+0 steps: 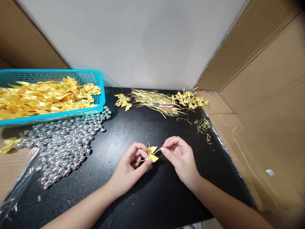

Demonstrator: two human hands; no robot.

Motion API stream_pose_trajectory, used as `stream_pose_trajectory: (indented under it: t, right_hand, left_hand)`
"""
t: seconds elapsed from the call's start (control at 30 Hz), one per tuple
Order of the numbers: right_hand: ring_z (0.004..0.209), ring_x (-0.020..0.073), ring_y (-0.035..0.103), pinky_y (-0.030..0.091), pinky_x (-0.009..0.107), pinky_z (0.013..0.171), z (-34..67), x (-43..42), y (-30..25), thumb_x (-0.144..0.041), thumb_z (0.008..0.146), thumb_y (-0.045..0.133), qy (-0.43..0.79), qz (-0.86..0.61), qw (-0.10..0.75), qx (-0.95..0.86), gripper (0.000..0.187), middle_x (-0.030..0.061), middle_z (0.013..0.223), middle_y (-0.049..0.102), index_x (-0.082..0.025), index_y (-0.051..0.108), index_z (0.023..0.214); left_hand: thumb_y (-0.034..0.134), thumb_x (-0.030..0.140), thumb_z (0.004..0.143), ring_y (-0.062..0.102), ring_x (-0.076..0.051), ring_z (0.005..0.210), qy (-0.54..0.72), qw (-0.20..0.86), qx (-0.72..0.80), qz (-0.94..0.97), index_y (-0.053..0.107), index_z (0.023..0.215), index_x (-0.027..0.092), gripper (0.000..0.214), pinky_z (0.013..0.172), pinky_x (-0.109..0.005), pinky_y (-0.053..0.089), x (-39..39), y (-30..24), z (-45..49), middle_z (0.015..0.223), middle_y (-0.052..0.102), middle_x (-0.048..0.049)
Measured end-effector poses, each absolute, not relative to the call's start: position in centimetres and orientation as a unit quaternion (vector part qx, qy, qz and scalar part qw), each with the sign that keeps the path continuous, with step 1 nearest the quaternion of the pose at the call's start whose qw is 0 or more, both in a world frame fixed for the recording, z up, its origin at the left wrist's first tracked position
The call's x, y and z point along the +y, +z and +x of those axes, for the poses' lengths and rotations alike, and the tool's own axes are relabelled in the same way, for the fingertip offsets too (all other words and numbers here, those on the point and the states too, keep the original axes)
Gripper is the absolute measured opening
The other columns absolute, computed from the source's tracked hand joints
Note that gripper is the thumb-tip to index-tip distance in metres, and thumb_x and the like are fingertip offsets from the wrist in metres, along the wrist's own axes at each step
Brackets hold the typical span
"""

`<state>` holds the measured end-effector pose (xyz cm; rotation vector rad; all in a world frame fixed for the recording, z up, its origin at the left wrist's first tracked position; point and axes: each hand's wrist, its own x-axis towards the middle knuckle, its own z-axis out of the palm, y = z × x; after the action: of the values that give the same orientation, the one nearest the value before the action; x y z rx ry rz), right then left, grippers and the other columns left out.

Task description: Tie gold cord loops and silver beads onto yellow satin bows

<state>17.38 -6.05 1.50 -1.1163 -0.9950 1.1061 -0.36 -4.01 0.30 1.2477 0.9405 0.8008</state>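
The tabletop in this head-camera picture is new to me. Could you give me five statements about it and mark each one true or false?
1. The left hand holds a yellow ribbon bow. True.
2. The right hand pinches a silver bead. False: it pinches a thin gold cord at the bow.
3. The turquoise basket contains many yellow ribbon pieces. True.
4. All the silver beads are inside the basket. False: they lie spread outside it, mostly on the black tabletop.
5. A small pink object lies on the pile of gold cords. True.
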Motion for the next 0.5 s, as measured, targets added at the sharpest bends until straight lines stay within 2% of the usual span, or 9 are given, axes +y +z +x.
stream_pose_trajectory:
  t: [0.17,0.33,0.5]
  right_hand:
    - [0.083,0.0182,0.059,0.05,0.033,0.076,17.71,-6.43,1.82,-0.012,0.081,0.063,0.347,-0.488,0.589,-0.544,0.011,0.0032,0.083,0.059,-0.022,0.059,0.08]
    - [0.091,0.0215,0.059,0.048,0.038,0.083,17.63,-6.57,2.13,-0.01,0.074,0.065,0.259,-0.48,0.495,-0.676,0.017,0.0052,0.092,0.063,-0.022,0.064,0.087]
    - [0.095,0.0224,0.057,0.045,0.04,0.085,17.38,-6.36,1.94,-0.008,0.073,0.064,0.241,-0.499,0.409,-0.725,0.018,0.0049,0.094,0.067,-0.022,0.064,0.084]
  left_hand:
    - [0.066,0.026,0.085,0.052,-0.011,0.062,0.332,0.614,0.41,0.587,0.052,0.094,0.022,0.017,0.057,-0.019,0.04,-4.21,0.06,-0.54,0.07,0.055,0.0047]
    - [0.063,0.025,0.087,0.058,-0.014,0.069,0.317,0.589,0.403,0.625,0.052,0.096,0.022,0.014,0.059,-0.022,0.044,-4.34,0.02,-0.55,0.077,0.06,0.0008]
    - [0.061,0.02,0.088,0.063,-0.015,0.074,0.328,0.579,0.378,0.643,0.054,0.097,0.023,0.012,0.062,-0.022,0.047,-4.52,0.2,-0.69,0.082,0.063,-0.0002]
